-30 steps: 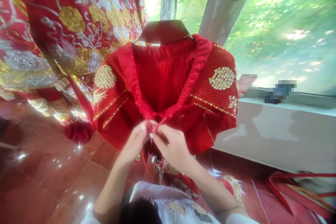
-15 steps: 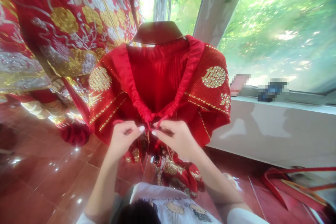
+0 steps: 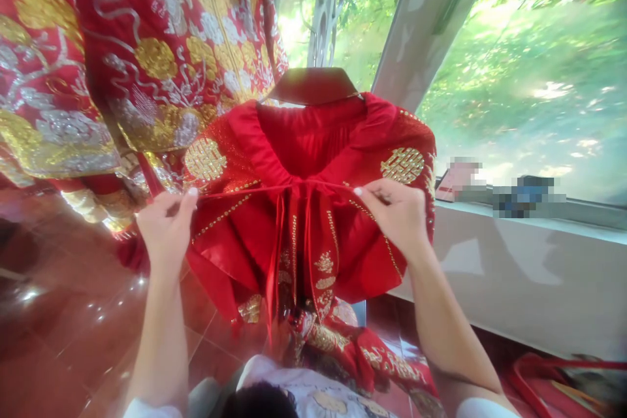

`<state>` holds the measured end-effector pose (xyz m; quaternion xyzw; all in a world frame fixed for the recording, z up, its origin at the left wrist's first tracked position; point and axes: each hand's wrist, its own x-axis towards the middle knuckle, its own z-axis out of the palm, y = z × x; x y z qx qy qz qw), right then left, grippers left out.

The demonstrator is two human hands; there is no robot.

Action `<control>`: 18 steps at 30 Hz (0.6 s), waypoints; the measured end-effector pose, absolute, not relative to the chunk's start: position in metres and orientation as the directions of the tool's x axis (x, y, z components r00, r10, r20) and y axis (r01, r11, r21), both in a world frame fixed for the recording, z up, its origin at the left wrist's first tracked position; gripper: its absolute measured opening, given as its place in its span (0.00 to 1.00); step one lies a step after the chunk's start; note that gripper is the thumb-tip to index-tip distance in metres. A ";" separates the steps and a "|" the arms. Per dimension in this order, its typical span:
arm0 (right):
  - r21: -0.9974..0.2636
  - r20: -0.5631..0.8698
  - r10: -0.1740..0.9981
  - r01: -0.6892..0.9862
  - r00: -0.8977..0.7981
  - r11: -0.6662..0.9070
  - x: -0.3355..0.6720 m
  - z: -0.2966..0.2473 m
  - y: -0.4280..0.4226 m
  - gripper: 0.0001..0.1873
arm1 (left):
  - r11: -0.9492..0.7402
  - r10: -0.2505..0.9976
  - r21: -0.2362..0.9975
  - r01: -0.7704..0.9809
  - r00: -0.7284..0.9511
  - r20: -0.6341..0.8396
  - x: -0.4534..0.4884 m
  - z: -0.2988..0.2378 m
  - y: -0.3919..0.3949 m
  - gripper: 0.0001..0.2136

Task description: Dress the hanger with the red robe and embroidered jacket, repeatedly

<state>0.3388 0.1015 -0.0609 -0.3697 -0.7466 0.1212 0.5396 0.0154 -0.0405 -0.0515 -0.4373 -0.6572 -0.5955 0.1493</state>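
A red embroidered garment [image 3: 313, 124] with gold round motifs and beaded trim hangs in front of me on a hanger [image 3: 316, 86]. At its neckline, a thin red drawstring [image 3: 235, 192] is stretched tight sideways. My left hand [image 3: 166, 225] pinches one end of the string, out beyond the garment's left shoulder. My right hand [image 3: 399, 212] pinches the other end in front of the right shoulder. The gathered neck is drawn together at the middle, and loose red strips hang below it. Lower down, a red and gold embroidered piece [image 3: 367, 353] is bunched up.
To the left hang larger red garments [image 3: 181, 46] covered in gold and silver embroidery. A window ledge [image 3: 588, 225] on the right carries two blurred-out objects. A red-framed item [image 3: 553, 366] stands at the lower right on the red tiled floor [image 3: 206, 339].
My hands have moved apart from the middle of the neckline, left hand to the left, right hand to the right. The string is now taut between them and the neck opening is narrower.
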 end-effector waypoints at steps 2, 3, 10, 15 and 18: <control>-0.501 0.727 0.651 0.480 -0.218 0.720 0.327 -0.068 0.099 0.08 | -0.001 0.447 0.580 0.815 -0.518 0.729 0.023 -0.057 -0.043 0.12; -0.473 0.731 0.639 0.496 -0.242 0.729 0.323 -0.071 0.097 0.07 | 0.028 0.522 0.568 0.823 -0.496 0.694 0.027 -0.060 -0.048 0.12; -0.442 0.790 0.553 0.380 -0.265 0.813 0.315 -0.078 0.096 0.09 | 0.137 0.989 0.677 0.724 -0.055 -0.141 0.024 -0.064 -0.107 0.19; -0.421 0.822 0.522 0.372 -0.229 0.827 0.294 -0.074 0.099 0.06 | 0.208 0.957 0.707 0.676 0.009 -0.290 0.051 -0.055 -0.083 0.22; -0.328 0.856 0.478 0.506 -0.198 0.797 0.276 -0.072 0.101 0.13 | -0.022 0.990 0.690 0.724 -0.079 0.114 0.087 -0.053 -0.033 0.21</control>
